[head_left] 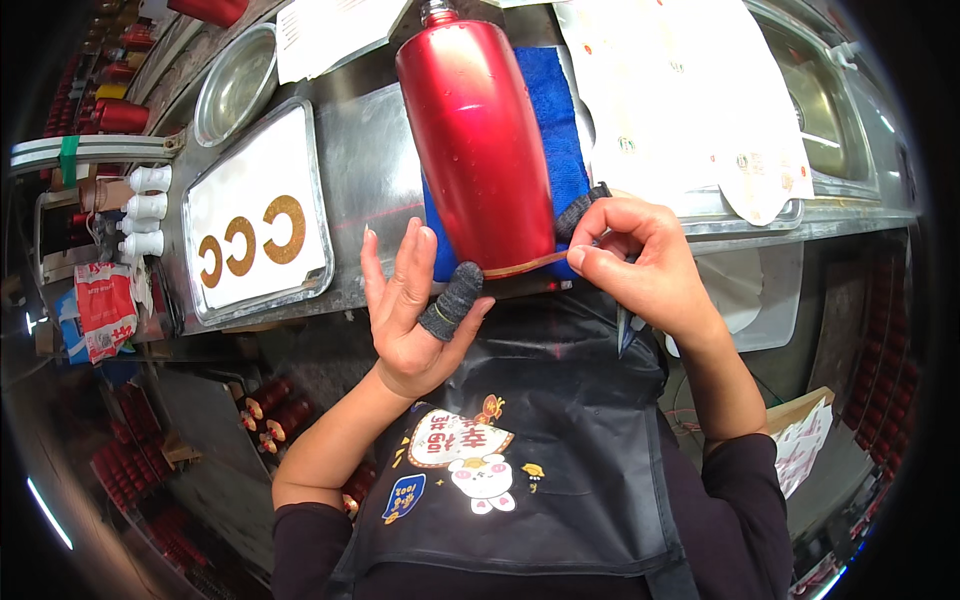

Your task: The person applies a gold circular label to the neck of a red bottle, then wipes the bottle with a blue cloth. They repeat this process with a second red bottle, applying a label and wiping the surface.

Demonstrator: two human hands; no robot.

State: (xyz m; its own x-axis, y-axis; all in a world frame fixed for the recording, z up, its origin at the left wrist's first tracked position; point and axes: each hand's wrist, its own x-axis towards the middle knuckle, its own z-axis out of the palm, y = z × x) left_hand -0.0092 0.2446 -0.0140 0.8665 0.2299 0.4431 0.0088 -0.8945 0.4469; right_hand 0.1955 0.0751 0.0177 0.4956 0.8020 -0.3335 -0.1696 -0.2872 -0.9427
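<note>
A glossy red bottle lies on its side on a blue cloth, its neck away from me and its base toward me. Along the base edge runs a thin brownish-gold strip. My right hand pinches the strip's right end between thumb and finger. A dark grey finger cover shows beside that hand's fingertips, and a narrow pointed blade-like thing sticks out below the palm. Left of the base, my left hand is open, fingers spread, with a grey cover on one finger close to the bottle; contact is unclear.
A metal tray with gold C-shaped pieces on white backing lies at left, a metal bowl behind it. White sheets cover the right side, beside a basin. Small white bottles stand far left. The metal bench ends before my apron.
</note>
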